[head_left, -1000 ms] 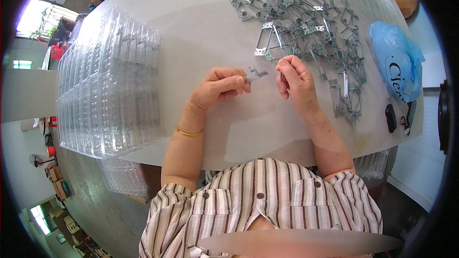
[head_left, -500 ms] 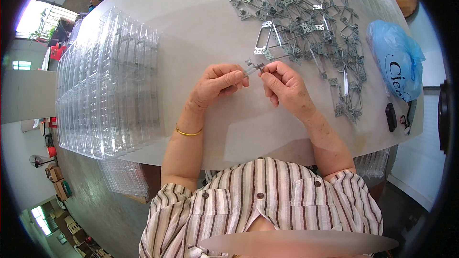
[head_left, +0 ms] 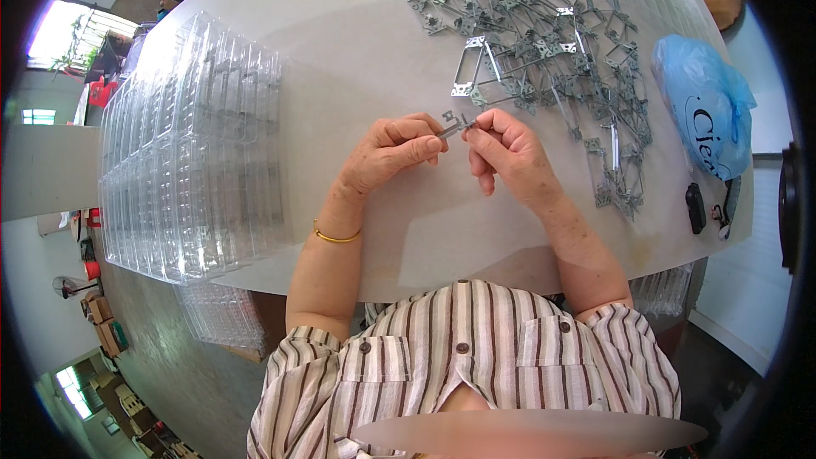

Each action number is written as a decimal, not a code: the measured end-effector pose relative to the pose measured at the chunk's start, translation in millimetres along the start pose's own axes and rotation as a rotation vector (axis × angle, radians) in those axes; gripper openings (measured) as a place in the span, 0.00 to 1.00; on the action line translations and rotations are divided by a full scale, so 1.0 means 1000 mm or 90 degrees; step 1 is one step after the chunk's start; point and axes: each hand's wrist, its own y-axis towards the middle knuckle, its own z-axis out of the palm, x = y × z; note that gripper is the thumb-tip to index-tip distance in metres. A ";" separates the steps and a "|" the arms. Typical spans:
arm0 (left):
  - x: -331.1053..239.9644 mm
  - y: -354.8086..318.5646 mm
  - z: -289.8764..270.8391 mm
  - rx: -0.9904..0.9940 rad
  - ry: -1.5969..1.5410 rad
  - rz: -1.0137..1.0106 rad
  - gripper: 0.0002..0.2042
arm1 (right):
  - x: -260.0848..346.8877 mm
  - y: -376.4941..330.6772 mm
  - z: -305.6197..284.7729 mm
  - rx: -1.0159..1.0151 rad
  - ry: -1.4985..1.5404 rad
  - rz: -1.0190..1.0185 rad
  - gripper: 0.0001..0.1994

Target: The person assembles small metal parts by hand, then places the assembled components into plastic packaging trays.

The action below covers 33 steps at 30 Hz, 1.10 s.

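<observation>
small metal bracket piece (head_left: 455, 125) is sitting pinched between both hands, just above the pale table (head_left: 357, 51) and a little in front of the person's chest. left hand (head_left: 393, 153) is closing narrowly on its left end, thumb and forefinger pressed together with the other fingers curled under. right hand (head_left: 508, 151) is gripping the right end the same way, fingertips tight on the metal, so neither hand is nearer than the other; they are meeting on the piece from opposite sides. its long axis is running roughly left to right across the view, tilting slightly up toward the right hand, and the bit showing between the two grips is short. how the piece is shaped under the fingers is too small to tell.

pile of grey metal frames (head_left: 544, 42) is lying beyond the right hand, near it but not touching, spreading toward the far right of the table. stacks of clear plastic trays (head_left: 191, 161) are standing well apart to the left. blue plastic bag (head_left: 701, 102) is resting at the table's right edge, with a small dark object (head_left: 695, 206) just below it.
</observation>
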 end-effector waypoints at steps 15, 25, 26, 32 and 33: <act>-0.004 0.000 -0.001 -0.030 -0.115 -0.071 0.11 | -0.008 0.008 -0.009 -0.077 -0.357 -0.436 0.04; 0.004 0.001 -0.001 0.073 -0.340 -0.014 0.28 | -0.023 0.007 -0.004 -0.039 -0.164 -0.331 0.05; 0.006 0.001 -0.003 0.071 -0.338 -0.014 0.28 | -0.023 0.007 -0.002 -0.046 -0.052 -0.294 0.04; -0.001 0.003 0.005 0.061 -0.239 0.114 0.42 | -0.020 0.008 -0.005 -0.043 0.113 -0.113 0.07; -0.002 0.003 0.007 0.042 -0.254 0.097 0.39 | -0.021 0.008 -0.005 -0.043 0.113 -0.113 0.07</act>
